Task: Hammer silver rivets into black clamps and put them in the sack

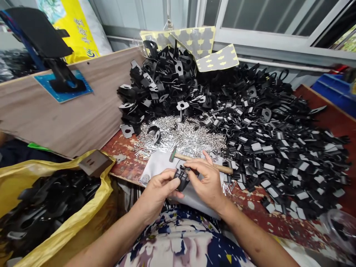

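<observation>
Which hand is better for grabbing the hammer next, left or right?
Probably the right hand: the hammer lies just beyond it, with the handle sticking out on that side. The left hand, thumb on the black part, could hold that.

Spotted one hammer, two hands, one wooden board, one open yellow sack; metal pins and black parts were way too many to count lol

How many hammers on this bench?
1. The hammer lies just beyond the hands, head toward the left, its wooden handle partly hidden by the right hand. Others could be buried under the piled black parts; can't tell.
</observation>
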### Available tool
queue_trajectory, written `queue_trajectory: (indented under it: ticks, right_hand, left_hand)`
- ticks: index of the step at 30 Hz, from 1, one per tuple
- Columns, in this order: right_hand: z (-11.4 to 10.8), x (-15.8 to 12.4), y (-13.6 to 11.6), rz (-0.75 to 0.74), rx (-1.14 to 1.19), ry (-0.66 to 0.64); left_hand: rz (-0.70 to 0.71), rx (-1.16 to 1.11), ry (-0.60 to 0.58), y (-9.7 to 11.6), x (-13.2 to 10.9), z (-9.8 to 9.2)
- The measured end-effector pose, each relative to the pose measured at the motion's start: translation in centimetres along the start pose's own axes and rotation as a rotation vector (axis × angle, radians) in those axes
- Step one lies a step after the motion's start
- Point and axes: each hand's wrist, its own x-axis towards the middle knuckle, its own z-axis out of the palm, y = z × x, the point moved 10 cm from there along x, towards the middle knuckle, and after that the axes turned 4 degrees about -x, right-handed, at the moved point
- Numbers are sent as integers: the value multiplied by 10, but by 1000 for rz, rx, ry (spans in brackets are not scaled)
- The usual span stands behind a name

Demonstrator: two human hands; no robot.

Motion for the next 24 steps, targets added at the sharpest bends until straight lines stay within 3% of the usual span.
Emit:
queue_trajectory:
  ticks: [4,11,17,20,22,24]
  right_hand:
    - [-1,-3,-4,12,-15,27]
    - [1,-12,-25,-116,-9,-22]
    - [29,-34,-5,171,275,-177]
    - [37,-36,2,195,300,-280]
    - [28,-32,8,125,207,-336]
    - [3,-25,24,59,-44,-300]
  left_hand:
    - [36,-45,-29,2,3,11]
    - [96,5,-113,1,-2,7]
    - [113,175,-65,1,-4,-10]
    - [99,256,-80,-3,-1,-15]
    - [72,261,-69,-7,1,-21]
    - [54,225,-11,-7,0,-32]
